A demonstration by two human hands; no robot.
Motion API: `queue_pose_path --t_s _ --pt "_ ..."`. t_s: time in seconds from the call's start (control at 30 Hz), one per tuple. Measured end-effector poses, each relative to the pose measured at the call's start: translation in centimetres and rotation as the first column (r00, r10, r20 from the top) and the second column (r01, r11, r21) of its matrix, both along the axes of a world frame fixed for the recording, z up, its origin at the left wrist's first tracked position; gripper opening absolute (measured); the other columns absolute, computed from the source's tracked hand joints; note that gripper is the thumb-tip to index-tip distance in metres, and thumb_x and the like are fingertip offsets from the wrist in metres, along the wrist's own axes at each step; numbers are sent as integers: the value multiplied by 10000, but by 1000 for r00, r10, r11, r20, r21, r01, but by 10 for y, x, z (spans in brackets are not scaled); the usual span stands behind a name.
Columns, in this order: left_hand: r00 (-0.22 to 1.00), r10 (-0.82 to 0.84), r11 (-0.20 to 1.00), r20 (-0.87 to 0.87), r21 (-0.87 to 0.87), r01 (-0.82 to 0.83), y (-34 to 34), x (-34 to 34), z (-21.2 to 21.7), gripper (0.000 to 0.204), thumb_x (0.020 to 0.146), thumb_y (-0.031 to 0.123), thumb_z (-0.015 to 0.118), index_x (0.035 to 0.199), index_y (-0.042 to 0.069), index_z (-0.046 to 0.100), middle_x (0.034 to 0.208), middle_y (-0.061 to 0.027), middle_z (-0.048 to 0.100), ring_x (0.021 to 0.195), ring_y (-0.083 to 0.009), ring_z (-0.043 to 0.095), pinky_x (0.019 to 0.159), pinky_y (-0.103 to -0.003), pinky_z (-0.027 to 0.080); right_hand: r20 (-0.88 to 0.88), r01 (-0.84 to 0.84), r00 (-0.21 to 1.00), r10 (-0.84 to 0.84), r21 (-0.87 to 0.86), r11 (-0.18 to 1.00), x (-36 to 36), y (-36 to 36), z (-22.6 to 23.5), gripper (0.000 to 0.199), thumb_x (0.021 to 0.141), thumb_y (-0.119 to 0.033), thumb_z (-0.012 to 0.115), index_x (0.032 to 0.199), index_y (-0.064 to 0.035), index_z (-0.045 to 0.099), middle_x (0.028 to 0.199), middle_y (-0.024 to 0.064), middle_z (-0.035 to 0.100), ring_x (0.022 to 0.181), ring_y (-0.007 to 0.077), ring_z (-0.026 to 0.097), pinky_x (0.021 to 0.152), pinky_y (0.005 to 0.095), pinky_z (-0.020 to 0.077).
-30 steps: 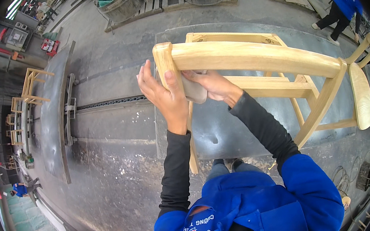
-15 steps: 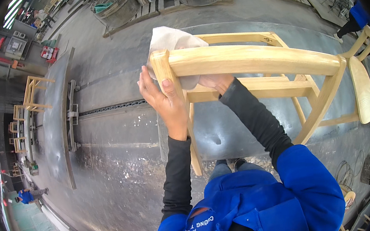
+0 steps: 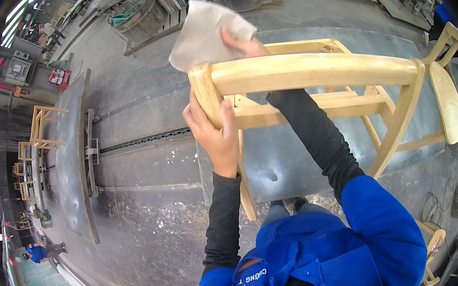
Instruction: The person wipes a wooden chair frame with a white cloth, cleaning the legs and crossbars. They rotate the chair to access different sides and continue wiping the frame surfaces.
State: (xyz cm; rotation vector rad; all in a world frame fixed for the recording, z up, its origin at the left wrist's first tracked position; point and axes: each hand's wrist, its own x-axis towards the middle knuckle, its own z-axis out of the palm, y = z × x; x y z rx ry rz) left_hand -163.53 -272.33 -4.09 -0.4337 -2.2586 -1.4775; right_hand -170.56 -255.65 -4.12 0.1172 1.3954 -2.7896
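Observation:
A pale wooden chair frame (image 3: pixel 311 71) stands before me, its curved top rail running left to right. My left hand (image 3: pixel 218 144) is closed around the post at the rail's left end, thumb on the near side. Beyond the rail, my right hand (image 3: pixel 245 44) grips a pale beige sheet (image 3: pixel 201 34) by its right part; whether it is cloth or sanding paper I cannot tell. The sheet's lower edge lies just behind the top of the post. My right forearm reaches under the rail, which hides the wrist.
The chair stands on a grey metal plate (image 3: pixel 284 165). Another pale chair (image 3: pixel 448 103) is at the right. Left of me are a chain track (image 3: pixel 145 142) and a long metal plate (image 3: pixel 72 165). Tubs (image 3: pixel 141 21) sit on pallets at the back. Other people are farther off.
My right hand and the sheet have moved up and away, from behind the post to above the rail. My left hand has slid slightly lower and wrapped round the post.

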Motion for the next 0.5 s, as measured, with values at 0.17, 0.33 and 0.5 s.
queue_pose_path --t_s 0.17,0.33,0.5 --pt "982 -186 961 29 214 175 7 -18 -4 535 859 220 669 1272 -26 436 876 -120 581 747 -230 613 679 -327 502 -11 322 941 -337 -270 908 67 -3 -23 308 961 -268 562 1154 -28 565 1079 82 637 930 162 643 812 311 541" --pt "792 -499 824 351 475 309 8 -25 -3 460 903 423 615 1061 11 487 747 -90 590 546 -119 585 510 -252 479 167 148 948 -270 520 841 206 -22 1 463 964 -150 537 1371 20 396 1325 122 518 1217 207 503 1034 334 376" --pt "792 -459 848 402 463 257 19 -28 -2 532 905 548 551 974 22 514 663 -63 564 544 -106 578 516 -252 491 -831 840 524 186 540 46 168 7 102 400 856 -7 535 1254 26 554 1174 155 623 1049 294 614 885 373 482"
